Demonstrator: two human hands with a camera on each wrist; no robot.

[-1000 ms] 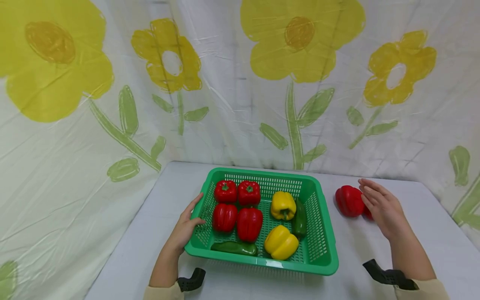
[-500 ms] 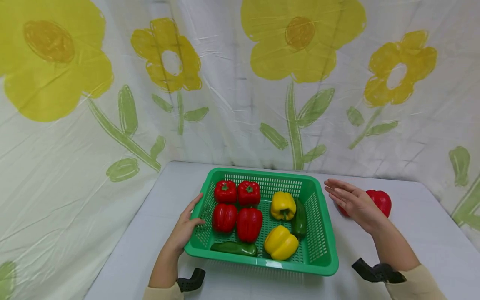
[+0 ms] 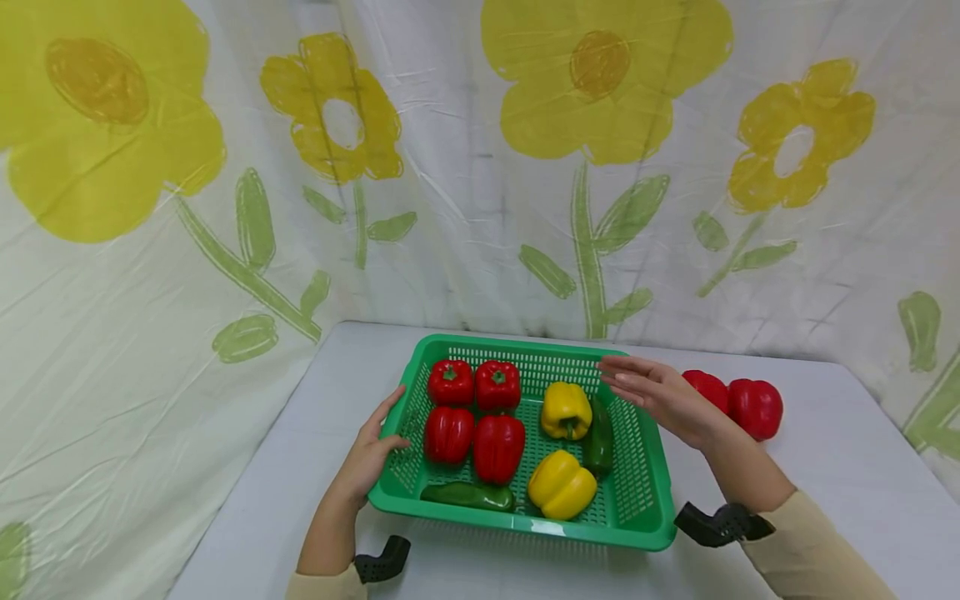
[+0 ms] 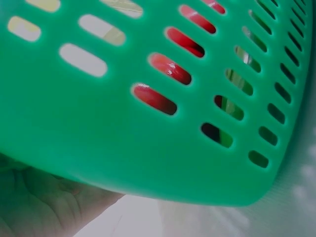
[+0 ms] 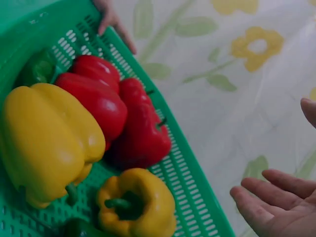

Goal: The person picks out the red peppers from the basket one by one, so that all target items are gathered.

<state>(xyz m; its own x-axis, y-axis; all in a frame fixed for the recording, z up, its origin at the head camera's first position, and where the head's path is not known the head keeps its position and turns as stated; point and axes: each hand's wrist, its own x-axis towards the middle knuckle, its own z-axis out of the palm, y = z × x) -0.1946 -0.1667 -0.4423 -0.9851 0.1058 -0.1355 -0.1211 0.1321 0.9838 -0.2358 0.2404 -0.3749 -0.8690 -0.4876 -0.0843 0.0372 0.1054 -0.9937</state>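
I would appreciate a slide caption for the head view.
Left hand holding a rectangular green plastic basket with red bell peppers and yellow ones; open right hand near its far right corner.

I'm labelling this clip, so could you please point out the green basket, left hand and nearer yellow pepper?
Green basket [image 3: 600, 535], head view: near rim.
Left hand [image 3: 369, 461], head view: hand's middle.
Nearer yellow pepper [image 3: 562, 485], head view: body's middle.

The green, rectangular, slatted plastic basket [image 3: 662, 475] looks smooth and glossy. Two blocky red peppers [image 3: 755, 408] shine toward the matt white tabletop's [image 3: 825, 479] far right corner.
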